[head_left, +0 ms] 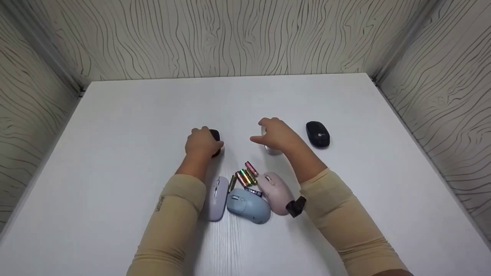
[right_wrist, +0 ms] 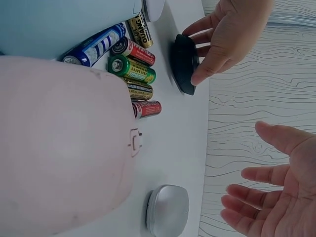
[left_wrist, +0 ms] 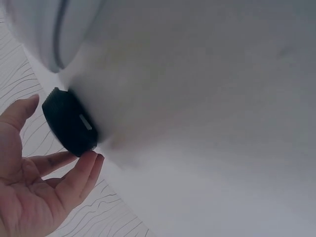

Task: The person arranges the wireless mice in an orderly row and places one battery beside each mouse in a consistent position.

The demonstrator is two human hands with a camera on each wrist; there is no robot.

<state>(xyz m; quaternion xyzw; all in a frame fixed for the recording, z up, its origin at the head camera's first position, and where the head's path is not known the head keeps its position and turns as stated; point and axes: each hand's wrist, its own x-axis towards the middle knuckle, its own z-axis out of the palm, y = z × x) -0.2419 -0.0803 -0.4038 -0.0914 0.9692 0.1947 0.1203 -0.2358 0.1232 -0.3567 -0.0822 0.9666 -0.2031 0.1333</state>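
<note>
In the head view my left hand [head_left: 200,142] grips a black computer mouse [head_left: 215,135], left of the table's middle. The left wrist view shows its fingertips against one end of this dark mouse [left_wrist: 69,123], the thumb near the opposite end. To the right, my right hand [head_left: 279,134] hovers over a silver-white mouse [head_left: 273,151] and partly hides it. Spread fingers and a raised thumb show on that hand [right_wrist: 291,190] in the right wrist view. There the silver mouse [right_wrist: 169,211] lies apart from the fingers.
Nearer the body lie a lavender mouse [head_left: 217,199], a light blue mouse [head_left: 248,206] and a pink mouse [head_left: 274,191]. Several AA-type batteries [head_left: 243,178] are gathered among them. Another black mouse [head_left: 318,134] rests at the right. Patterned panels [head_left: 230,38] wall the white table [head_left: 126,126].
</note>
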